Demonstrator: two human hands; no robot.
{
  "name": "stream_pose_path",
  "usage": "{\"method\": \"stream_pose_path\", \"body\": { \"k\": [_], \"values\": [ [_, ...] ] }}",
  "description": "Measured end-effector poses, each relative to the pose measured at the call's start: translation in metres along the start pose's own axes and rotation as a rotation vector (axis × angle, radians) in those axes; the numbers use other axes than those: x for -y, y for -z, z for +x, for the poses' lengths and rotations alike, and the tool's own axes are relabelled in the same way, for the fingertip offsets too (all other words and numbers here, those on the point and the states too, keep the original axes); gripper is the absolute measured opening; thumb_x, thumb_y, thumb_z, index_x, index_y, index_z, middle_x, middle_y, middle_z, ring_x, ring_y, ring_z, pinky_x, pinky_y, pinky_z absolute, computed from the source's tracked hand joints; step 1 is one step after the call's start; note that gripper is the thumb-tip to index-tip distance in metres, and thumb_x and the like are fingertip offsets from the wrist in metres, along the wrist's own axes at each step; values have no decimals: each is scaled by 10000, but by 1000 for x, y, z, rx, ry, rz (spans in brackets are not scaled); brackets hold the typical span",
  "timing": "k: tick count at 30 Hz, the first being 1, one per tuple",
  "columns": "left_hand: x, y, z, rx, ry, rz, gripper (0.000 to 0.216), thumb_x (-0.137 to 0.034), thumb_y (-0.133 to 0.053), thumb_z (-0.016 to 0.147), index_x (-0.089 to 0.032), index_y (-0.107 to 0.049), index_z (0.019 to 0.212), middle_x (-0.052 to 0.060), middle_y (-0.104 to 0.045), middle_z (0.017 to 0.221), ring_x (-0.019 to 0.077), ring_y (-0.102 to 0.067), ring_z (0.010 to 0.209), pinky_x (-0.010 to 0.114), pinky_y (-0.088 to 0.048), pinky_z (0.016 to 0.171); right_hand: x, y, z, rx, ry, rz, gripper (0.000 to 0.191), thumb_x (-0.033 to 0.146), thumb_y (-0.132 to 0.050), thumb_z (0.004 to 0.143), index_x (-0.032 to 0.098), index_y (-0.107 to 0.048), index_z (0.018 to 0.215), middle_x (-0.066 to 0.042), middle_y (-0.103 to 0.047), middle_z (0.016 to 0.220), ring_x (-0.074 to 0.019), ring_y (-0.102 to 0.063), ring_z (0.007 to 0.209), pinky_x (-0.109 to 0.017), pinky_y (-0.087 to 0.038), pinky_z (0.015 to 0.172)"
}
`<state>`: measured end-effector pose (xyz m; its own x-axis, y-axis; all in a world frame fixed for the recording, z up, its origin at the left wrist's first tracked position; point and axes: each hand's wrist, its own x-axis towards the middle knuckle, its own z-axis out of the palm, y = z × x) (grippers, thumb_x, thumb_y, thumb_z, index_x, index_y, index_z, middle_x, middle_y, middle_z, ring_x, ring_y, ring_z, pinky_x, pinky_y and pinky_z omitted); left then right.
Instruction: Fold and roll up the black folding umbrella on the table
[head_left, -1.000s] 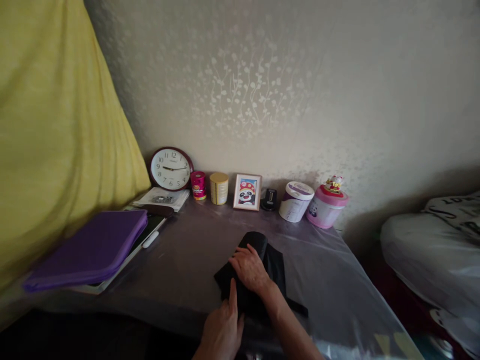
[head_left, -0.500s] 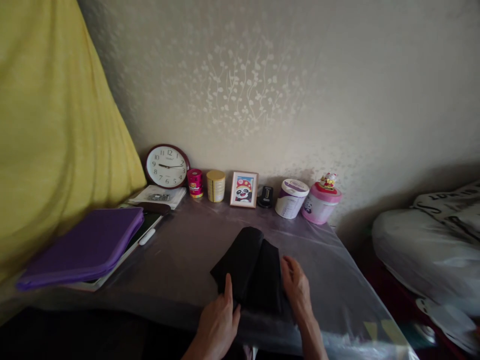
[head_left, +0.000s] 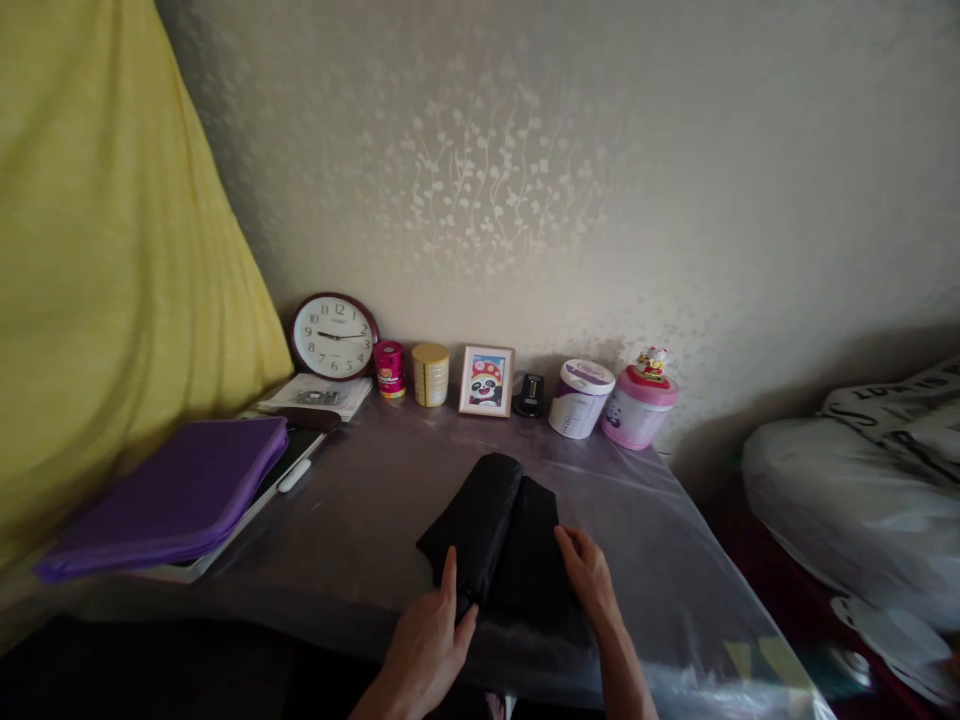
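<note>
A folded piece of black cloth (head_left: 480,520) lies near the front of the table, with a thick rounded fold on its left and a flatter part on its right. My left hand (head_left: 426,645) grips the near left end of the fold, index finger stretched along the top and thumb at the near edge; its other fingers are hidden. At the right edge of the cloth, my right hand (head_left: 589,578) has thumb and fingertips pinched together on the fabric.
Clear plastic covers the table (head_left: 352,510). Along the wall stand a clock (head_left: 335,337), a pink can (head_left: 389,369), a yellow tin (head_left: 430,375), a framed panda picture (head_left: 486,381), a small black object (head_left: 529,396) and two tubs (head_left: 581,400). A purple folder (head_left: 172,485) lies left.
My right hand has closed on the cloth's right edge, and the flat right part is spread slightly wider. My left hand has shifted slightly left and stays on the fold.
</note>
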<state>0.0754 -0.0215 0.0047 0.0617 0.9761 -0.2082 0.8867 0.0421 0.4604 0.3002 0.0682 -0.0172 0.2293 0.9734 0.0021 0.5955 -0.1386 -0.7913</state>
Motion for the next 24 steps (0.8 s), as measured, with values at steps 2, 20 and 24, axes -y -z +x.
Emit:
{"method": "stream_pose_path", "body": {
  "k": [2,20,24],
  "values": [
    [2,2,1,9,4,-49,647,-396,-285,873,-91,-48,1392,91,-656,888,171,-614,806,239,-410,683,-2,-1,2,-20,25,-7,411,466,-420,744,141,-616,901,-83,-671,786,-222,-631,761,-286,-460,644],
    [4,12,2,51,30,-90,640,-382,-305,866,-89,-81,1388,106,-649,979,164,-607,905,214,-408,764,36,-23,35,26,455,-547,317,161,-434,794,204,-590,1067,-83,-531,1216,-238,-479,1084,-379,-372,887],
    [8,11,3,53,17,-167,653,-395,-299,864,-85,-63,1389,105,-651,974,164,-614,887,221,-417,747,20,-15,38,-152,311,-528,300,231,-431,816,179,-570,1077,-110,-570,1146,-224,-526,1039,-341,-375,876]
  ]
}}
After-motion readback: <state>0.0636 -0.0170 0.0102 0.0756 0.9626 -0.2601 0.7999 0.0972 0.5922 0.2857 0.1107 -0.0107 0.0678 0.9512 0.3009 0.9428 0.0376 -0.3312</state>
